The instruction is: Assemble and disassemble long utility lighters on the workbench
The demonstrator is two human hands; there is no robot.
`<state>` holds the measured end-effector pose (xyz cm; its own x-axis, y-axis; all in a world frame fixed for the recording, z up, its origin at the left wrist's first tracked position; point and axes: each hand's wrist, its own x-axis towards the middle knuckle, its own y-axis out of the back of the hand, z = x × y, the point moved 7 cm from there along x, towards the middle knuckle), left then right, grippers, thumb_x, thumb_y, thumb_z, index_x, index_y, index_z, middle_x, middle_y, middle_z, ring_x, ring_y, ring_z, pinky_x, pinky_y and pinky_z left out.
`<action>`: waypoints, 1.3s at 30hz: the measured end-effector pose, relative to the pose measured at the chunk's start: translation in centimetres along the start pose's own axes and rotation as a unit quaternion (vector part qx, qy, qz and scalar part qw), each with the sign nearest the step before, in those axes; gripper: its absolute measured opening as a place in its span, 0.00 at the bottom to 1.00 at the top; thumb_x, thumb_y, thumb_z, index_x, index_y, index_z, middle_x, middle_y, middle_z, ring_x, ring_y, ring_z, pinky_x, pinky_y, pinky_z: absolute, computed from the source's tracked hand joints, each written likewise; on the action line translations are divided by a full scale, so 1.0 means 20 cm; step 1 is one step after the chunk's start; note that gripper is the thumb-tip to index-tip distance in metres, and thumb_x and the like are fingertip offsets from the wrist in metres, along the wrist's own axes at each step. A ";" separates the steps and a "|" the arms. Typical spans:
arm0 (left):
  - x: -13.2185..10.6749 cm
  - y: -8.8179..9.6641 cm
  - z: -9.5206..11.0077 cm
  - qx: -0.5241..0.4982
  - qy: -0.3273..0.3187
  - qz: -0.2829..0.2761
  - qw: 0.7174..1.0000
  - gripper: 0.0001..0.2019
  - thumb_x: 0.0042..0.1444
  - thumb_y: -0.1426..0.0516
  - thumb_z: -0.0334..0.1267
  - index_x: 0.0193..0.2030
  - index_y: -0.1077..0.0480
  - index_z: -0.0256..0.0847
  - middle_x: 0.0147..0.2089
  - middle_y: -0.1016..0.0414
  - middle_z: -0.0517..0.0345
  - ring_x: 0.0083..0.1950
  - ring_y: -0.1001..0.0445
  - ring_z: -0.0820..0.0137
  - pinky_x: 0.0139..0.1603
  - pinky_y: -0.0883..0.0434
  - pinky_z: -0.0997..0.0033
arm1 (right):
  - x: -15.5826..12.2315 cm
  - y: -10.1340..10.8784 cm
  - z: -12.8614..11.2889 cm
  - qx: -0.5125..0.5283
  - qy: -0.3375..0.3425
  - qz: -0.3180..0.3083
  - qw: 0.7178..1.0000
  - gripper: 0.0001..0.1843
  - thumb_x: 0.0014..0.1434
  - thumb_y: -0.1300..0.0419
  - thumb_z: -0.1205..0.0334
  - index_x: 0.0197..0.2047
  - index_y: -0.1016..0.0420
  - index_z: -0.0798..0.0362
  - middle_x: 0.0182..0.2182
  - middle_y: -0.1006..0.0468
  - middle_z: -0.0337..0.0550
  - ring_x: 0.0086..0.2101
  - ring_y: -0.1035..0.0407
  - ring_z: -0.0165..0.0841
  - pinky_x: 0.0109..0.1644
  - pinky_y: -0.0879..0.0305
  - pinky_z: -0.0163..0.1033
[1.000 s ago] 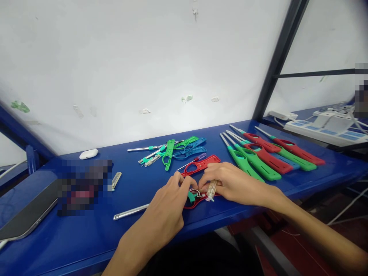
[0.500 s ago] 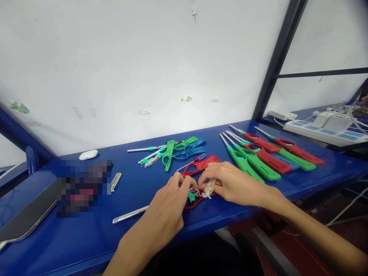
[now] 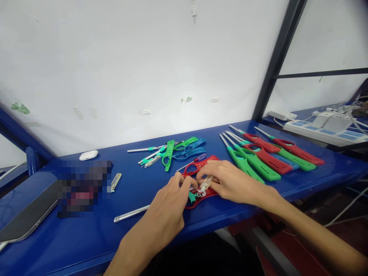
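Observation:
My left hand (image 3: 169, 197) is closed over an opened red lighter half-shell (image 3: 191, 206) lying on the blue table. A metal lighter tube (image 3: 130, 214) sticks out leftward from under that hand, and a green trigger piece (image 3: 192, 197) shows by its fingertips. Between the fingers of my right hand (image 3: 227, 180) is a clear fuel tank (image 3: 206, 184), tilted just above the shell. Thin white wire (image 3: 201, 193) runs beside the tank's lower end. Behind the hands lie another red half-shell (image 3: 198, 165) and a small screwdriver with a purple handle (image 3: 200, 157).
Green and blue shell halves (image 3: 169, 155) lie with metal tubes at the back. Several whole lighters (image 3: 267, 161) are on the right. Leftward are a loose clear tank (image 3: 115, 181), a white earbud case (image 3: 88, 155) and a phone (image 3: 31, 207). A white wall (image 3: 161, 69) rises behind.
My right hand has shifted slightly left with the fuel tank, whose lower end is now closer to the green trigger piece. More of the red shell shows beneath. The left hand has barely moved.

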<state>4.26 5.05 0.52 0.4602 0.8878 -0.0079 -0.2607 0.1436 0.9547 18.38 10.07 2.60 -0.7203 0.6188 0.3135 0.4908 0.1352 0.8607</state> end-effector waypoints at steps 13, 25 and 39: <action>0.00 0.06 -0.01 -0.075 -0.014 0.022 0.997 0.20 0.70 0.53 0.22 0.56 0.28 0.47 0.54 0.34 0.55 0.46 0.27 0.66 0.53 0.28 0.62 | 0.00 -0.05 0.05 -0.008 -0.009 0.039 0.999 0.15 0.64 0.45 0.77 0.45 0.23 0.50 0.41 0.17 0.40 0.42 0.26 0.36 0.49 0.35 0.40; 0.02 0.07 -0.05 -0.060 -0.024 0.080 0.995 0.19 0.69 0.46 0.22 0.54 0.20 0.49 0.45 0.28 0.57 0.46 0.27 0.63 0.46 0.31 0.64 | -0.03 -0.08 0.05 -0.012 -0.002 0.061 0.998 0.17 0.61 0.46 0.79 0.46 0.25 0.50 0.41 0.19 0.41 0.43 0.27 0.37 0.48 0.34 0.43; 0.02 0.04 0.00 0.002 -0.023 0.096 0.995 0.23 0.65 0.50 0.17 0.50 0.19 0.43 0.45 0.27 0.53 0.43 0.28 0.62 0.43 0.31 0.63 | -0.05 -0.07 0.05 -0.026 -0.002 0.088 0.996 0.16 0.62 0.45 0.78 0.46 0.25 0.51 0.41 0.19 0.42 0.43 0.26 0.38 0.48 0.33 0.43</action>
<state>4.15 5.53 1.30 0.4406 0.8776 0.1891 -0.3440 -0.0295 0.9385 18.88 10.00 0.69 -0.6238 0.6320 0.4598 0.5830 -0.0155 0.8123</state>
